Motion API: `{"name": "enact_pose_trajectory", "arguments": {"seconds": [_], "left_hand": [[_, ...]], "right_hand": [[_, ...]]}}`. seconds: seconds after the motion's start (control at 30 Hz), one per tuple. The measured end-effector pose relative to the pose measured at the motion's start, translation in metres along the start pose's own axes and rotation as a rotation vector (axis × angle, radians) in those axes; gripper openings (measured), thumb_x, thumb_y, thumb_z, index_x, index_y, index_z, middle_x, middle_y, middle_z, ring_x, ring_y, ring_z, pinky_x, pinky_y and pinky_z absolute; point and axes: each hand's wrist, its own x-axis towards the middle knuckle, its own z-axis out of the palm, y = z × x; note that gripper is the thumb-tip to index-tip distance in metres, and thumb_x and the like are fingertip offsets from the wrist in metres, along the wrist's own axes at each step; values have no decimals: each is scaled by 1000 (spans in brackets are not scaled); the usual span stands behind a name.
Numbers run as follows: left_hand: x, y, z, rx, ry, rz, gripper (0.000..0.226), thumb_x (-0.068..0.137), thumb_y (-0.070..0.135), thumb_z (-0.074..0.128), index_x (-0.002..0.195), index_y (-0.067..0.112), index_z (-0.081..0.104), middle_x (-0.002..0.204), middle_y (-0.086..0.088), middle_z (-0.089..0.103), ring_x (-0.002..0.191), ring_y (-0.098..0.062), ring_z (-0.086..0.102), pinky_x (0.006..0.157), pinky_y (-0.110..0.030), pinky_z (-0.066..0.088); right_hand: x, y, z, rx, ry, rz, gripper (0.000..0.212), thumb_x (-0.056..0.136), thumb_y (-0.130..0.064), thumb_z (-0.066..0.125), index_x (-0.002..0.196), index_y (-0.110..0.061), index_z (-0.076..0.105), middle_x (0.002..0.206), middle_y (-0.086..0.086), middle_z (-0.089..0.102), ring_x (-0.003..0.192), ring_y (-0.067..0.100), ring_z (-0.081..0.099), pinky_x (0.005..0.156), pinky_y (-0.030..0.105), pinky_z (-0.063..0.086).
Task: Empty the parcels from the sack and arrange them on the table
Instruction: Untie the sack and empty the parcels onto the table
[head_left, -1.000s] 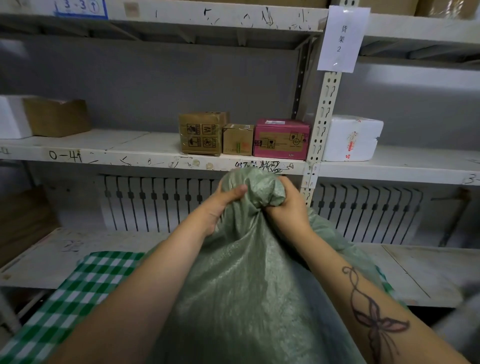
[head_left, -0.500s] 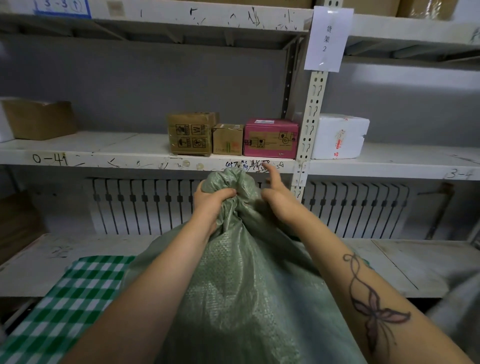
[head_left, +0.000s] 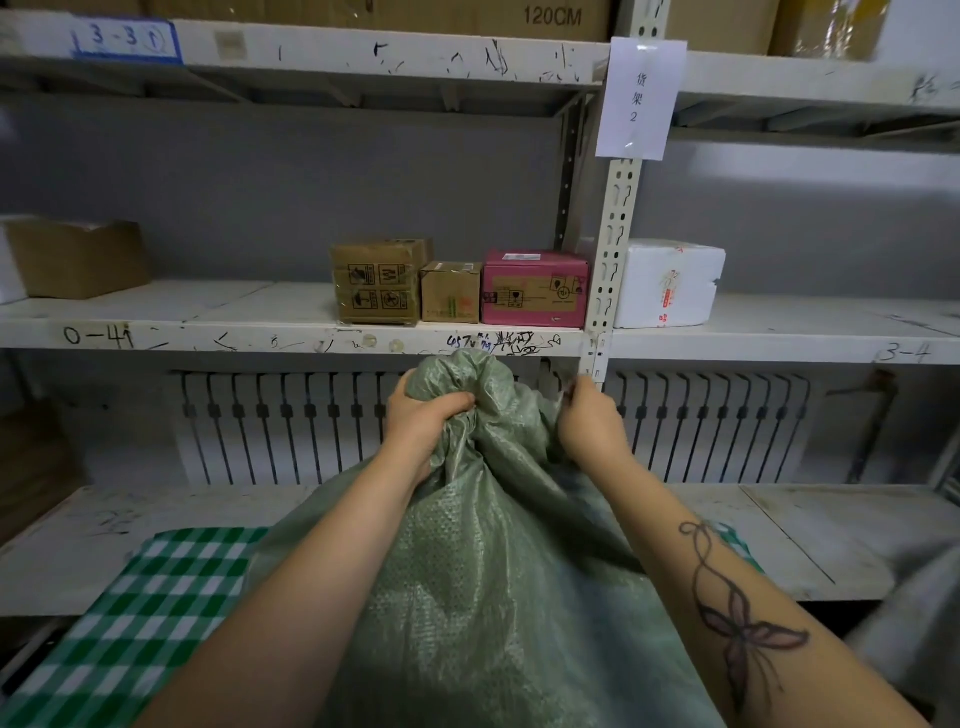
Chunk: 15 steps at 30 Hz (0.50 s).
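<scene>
A large green woven sack (head_left: 493, 571) stands upright in front of me on a table with a green-and-white checked cloth (head_left: 140, 613). Its top is bunched together. My left hand (head_left: 423, 421) grips the bunched neck from the left. My right hand (head_left: 589, 423) pinches the sack's edge on the right and holds it stretched outward. The sack's contents are hidden; no parcels from it show on the table.
A white metal rack stands right behind the table. Its middle shelf (head_left: 208, 332) carries two brown boxes (head_left: 376, 280), a pink box (head_left: 535, 288), a white foam box (head_left: 670, 283) and an open carton (head_left: 78, 257) at far left. A lower shelf (head_left: 810, 535) lies level with the sack.
My right hand let go of the bunched top, then took the sack's edge and pulled it to the right. My left hand keeps its grip on the neck.
</scene>
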Motion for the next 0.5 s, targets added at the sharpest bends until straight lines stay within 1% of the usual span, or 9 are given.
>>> {"name": "enact_pose_trajectory", "arguments": {"seconds": [0.1,0.2,0.23,0.3,0.33,0.37,0.4,0.43,0.5], "left_hand": [[-2,8,2,-2,-24,50,47,69,-4,74,110,8,58,97,-13,66,92,-31,65,82,-39,53],[0,24,2,-85,-40,112,52,67,-5,74,116,1,57,101,-17,66,94,-33,65,84,-43,53],[1,29,2,-105,-45,128,55,65,-4,75,117,0,57,102,-18,66,94,-33,65,85,-43,53],[0,33,2,-96,-56,151,54,65,-5,76,115,1,56,101,-16,66,92,-30,65,85,-42,53],[-1,33,0,-69,-62,149,52,67,-6,75,115,2,57,100,-15,66,93,-30,65,86,-42,53],[-3,31,-2,-46,-73,140,50,68,-7,74,114,1,58,100,-15,66,93,-30,65,87,-43,53],[-5,29,-5,-34,-101,127,48,67,-8,74,112,2,59,98,-15,67,92,-30,66,87,-43,53],[-7,30,-7,-33,-148,116,45,67,-9,73,108,3,61,95,-14,68,90,-30,66,86,-43,53],[-10,37,-11,-23,-299,107,40,63,-9,74,98,7,64,88,-10,70,83,-27,67,80,-37,55]], "right_hand": [[2,-16,-12,375,66,14,14,99,-12,32,104,-10,45,87,3,51,73,19,48,64,30,39],[1,-32,-19,594,96,-57,12,97,-9,35,96,-15,46,76,-2,48,64,12,44,57,27,35],[0,-36,-21,675,76,-50,13,96,-8,36,97,-15,47,77,-3,50,67,11,46,61,28,37],[-3,-42,-19,884,-33,35,20,93,-10,40,111,-12,50,91,1,55,85,17,53,77,31,43],[-5,-42,-17,973,-130,89,33,90,-20,47,121,-9,49,102,7,57,94,23,54,83,33,44],[-7,-39,-15,1008,-231,130,58,82,-37,56,131,-7,45,114,13,57,103,27,54,87,36,44],[-9,-37,-14,990,-316,137,86,68,-52,67,138,-8,39,127,16,54,112,29,53,92,39,44],[-10,-33,-12,916,-397,97,106,58,-59,72,144,-11,31,138,16,47,119,29,50,98,41,43],[-12,-34,-10,800,-492,-27,108,61,-52,72,149,-23,17,149,11,33,122,26,47,103,40,40]]}}
